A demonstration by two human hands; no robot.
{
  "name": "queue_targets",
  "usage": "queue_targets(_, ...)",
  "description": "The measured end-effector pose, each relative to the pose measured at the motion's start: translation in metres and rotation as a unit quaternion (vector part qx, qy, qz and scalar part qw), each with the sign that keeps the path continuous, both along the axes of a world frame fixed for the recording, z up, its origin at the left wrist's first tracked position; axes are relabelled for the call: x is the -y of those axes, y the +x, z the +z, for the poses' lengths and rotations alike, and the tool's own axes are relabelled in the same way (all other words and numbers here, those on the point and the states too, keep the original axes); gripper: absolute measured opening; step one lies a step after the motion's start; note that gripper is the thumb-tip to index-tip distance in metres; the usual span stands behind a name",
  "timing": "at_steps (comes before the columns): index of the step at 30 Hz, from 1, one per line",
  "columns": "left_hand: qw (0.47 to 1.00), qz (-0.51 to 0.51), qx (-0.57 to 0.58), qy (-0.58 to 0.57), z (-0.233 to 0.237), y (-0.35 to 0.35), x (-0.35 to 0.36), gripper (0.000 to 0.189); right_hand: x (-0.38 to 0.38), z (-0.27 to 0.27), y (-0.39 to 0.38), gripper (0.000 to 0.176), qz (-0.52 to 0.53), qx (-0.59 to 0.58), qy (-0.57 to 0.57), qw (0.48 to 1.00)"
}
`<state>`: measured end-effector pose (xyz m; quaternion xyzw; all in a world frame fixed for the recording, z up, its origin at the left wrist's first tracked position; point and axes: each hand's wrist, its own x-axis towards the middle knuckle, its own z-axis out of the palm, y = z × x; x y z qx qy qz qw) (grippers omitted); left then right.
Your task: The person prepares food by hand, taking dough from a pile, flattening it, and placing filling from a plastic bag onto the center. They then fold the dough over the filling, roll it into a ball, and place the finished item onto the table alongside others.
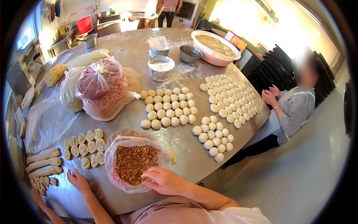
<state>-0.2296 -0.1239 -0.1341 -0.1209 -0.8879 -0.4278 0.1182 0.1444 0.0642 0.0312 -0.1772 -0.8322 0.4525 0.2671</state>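
My left hand (pixel 78 181) hovers over the table's near left side, fingers spread with nothing in them. It is just below rolled dough pieces (pixel 82 149) set in short rows. My right hand (pixel 160 180) reaches over the near right rim of a clear plastic bag (pixel 112 153). Its fingers are loosely bent and apart above the crumbly brown filling (pixel 135 162), with nothing visible between them. Left of my left hand lie long dough rolls (pixel 44 163) and small cut dough pieces (pixel 43 183).
Round dough balls (pixel 169 108) stand in groups on the metal table (pixel 123 41). Filled plastic bags (pixel 102 89), a flour tin (pixel 161 67) and a large basin (pixel 216 43) stand farther back. A co-worker (pixel 294 108) stands right; another person's arm (pixel 46 211) shows lower left.
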Motion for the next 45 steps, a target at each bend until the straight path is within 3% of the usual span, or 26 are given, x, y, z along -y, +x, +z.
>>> queue_targets(13,1.000,-0.002,0.007,0.006,0.000,-0.002,0.002,0.050,-0.001,-0.001,0.001,0.022,-0.010,0.001,0.003,1.000)
queue_targets(22,0.987,-0.010,0.074,0.142,0.000,-0.004,0.003,0.053,-0.009,0.002,0.004,0.024,-0.035,0.020,0.013,0.999)
queue_targets(45,0.996,-0.010,0.034,0.077,0.000,0.000,0.002,0.049,-0.011,0.000,-0.004,0.024,-0.019,-0.005,0.025,0.999)
